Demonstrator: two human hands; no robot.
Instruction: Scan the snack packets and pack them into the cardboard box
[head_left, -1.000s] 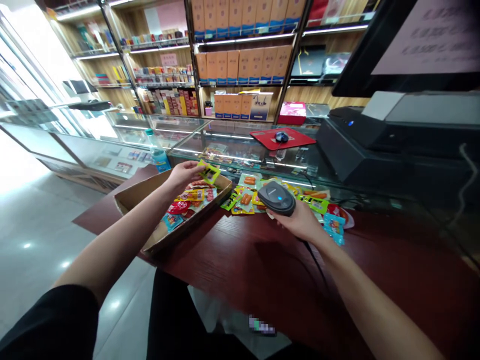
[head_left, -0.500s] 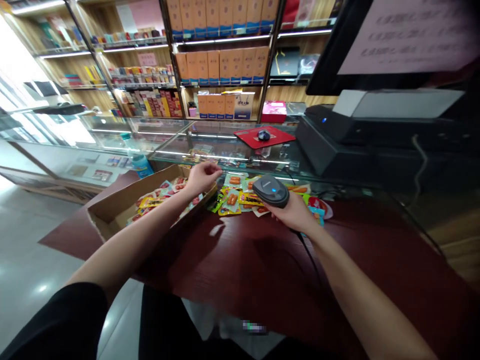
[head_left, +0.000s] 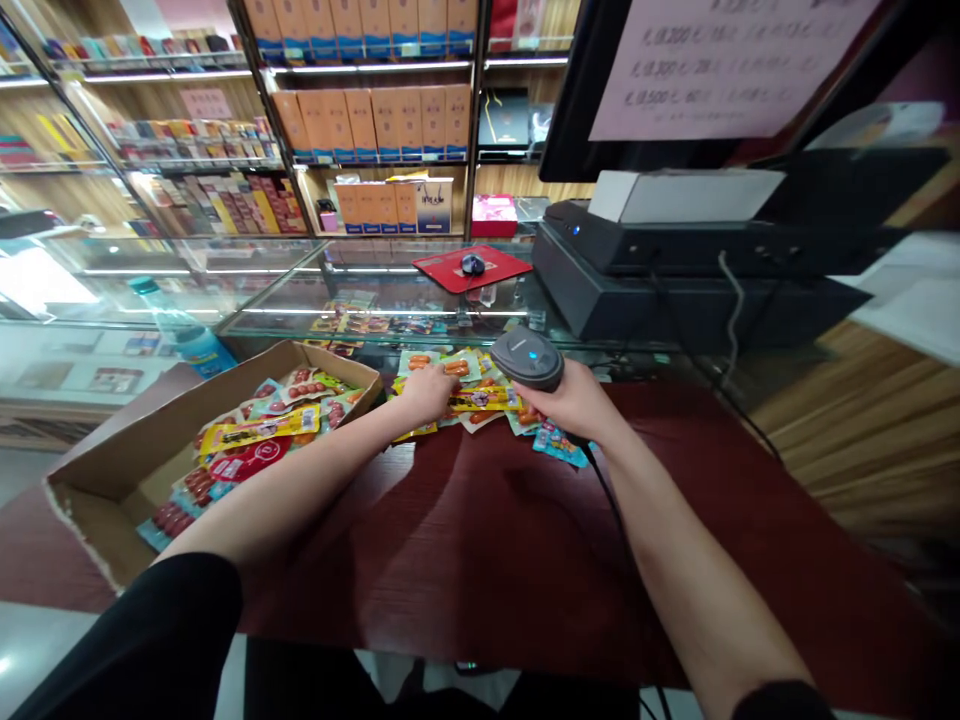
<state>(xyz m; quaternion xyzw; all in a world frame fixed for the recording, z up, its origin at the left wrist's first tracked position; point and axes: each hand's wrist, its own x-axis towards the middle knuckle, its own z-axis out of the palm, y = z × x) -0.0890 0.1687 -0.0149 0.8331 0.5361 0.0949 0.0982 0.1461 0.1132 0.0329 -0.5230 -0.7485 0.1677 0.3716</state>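
Note:
A row of small snack packets (head_left: pixel 487 399) lies on the dark red tabletop, against the glass counter. My left hand (head_left: pixel 429 392) rests on the packets with its fingers curled down; whether it pinches one is hidden. My right hand (head_left: pixel 581 402) is wrapped round the handle of a grey barcode scanner (head_left: pixel 527 358), whose head is over the right part of the row. To the left stands an open cardboard box (head_left: pixel 105 478) with several sausage packets (head_left: pixel 262 425) in it.
Behind is a glass counter (head_left: pixel 300 290) with a red mat (head_left: pixel 499 268) and a mouse (head_left: pixel 472 264). A bottle (head_left: pixel 187 335) stands behind the box. A black machine (head_left: pixel 600 290) and a monitor (head_left: pixel 570 120) are at the right. The scanner's cable (head_left: pixel 611 500) hangs over the table.
My left hand has moved from above the box's right edge down onto the packets. The view has turned to the right. My right hand still holds the scanner.

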